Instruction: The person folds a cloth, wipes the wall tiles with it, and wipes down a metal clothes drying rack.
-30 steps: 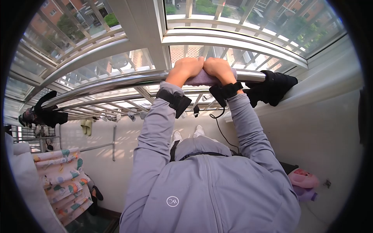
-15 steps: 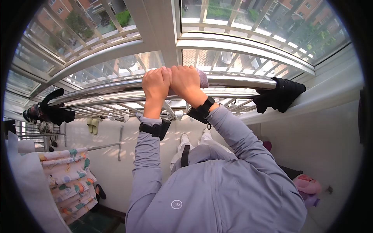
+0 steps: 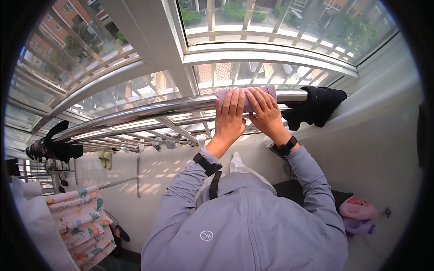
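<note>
A pinkish-purple cloth (image 3: 247, 106) is wrapped over the top of a shiny metal rail (image 3: 149, 111), toward its right part. My left hand (image 3: 229, 116) lies on the cloth's left part, its fingers bent over the rail. Right beside it, my right hand (image 3: 267, 112) holds the cloth's right part with the fingers laid side by side across it. Both thumbs point inward below the rail, and the cloth's underside is hidden.
Black garments (image 3: 318, 105) hang at the rail's right end, and dark gloves (image 3: 58, 143) at its left end. Below are drying-rack bars with small pale items. A patterned curtain (image 3: 81, 221), green slippers (image 3: 105, 159) and a pink bottle (image 3: 357, 208) stand around. Windows rise ahead.
Both hands and the cloth have moved right along the rail. My fists have loosened into flatter, longer fingers, and more of the cloth shows. My body has shifted right too.
</note>
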A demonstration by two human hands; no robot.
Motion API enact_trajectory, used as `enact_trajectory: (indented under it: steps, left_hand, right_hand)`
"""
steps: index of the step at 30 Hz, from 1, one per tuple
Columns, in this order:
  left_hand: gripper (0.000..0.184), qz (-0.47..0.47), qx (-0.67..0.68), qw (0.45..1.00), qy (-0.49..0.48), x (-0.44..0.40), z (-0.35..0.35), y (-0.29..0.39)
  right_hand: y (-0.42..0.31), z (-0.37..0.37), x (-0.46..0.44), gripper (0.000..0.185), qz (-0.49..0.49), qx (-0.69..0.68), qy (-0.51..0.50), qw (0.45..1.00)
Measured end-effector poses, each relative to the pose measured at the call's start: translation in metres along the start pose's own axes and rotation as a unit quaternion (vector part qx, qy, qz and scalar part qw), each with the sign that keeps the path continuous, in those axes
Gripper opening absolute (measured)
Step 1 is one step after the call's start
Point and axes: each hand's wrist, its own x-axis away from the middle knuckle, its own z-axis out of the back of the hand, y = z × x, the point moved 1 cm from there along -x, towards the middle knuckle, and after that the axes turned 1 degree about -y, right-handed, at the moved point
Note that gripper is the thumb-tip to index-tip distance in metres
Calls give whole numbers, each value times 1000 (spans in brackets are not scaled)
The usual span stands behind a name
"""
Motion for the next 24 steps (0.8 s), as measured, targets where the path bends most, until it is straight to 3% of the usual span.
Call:
enact_trajectory:
  steps: [3,4,8,13,15,20,24]
  left_hand:
    - [66,-39,-25,998,-36,-33,5,19]
    - [51,-47,-27,999,2,-44,8,21]
    - [38,-65,-36,997,-26,-55,13,3]
    - [50,-45,-77,996,27,-28,43,-44]
    - [52,-28,-92,995,0,-17,59,-66]
    - [42,-27,-136,989,-44,-14,72,-74]
    - [31,46,-79,995,-30,-25,58,-52]
  right_hand:
    - [15,9,9,68,-55,3,12,998]
    - [12,12,4,61,-60,13,19,998]
    - [-1,-11,-17,48,-45,82,32,995]
    - [-45,-36,-42,39,-4,35,89,995]
    - [-73,-46,-56,38,-12,19,111,994]
    - [-101,-51,-68,38,-59,-16,114,992]
    - [-83,-42,-60,42,-44,-35,82,995]
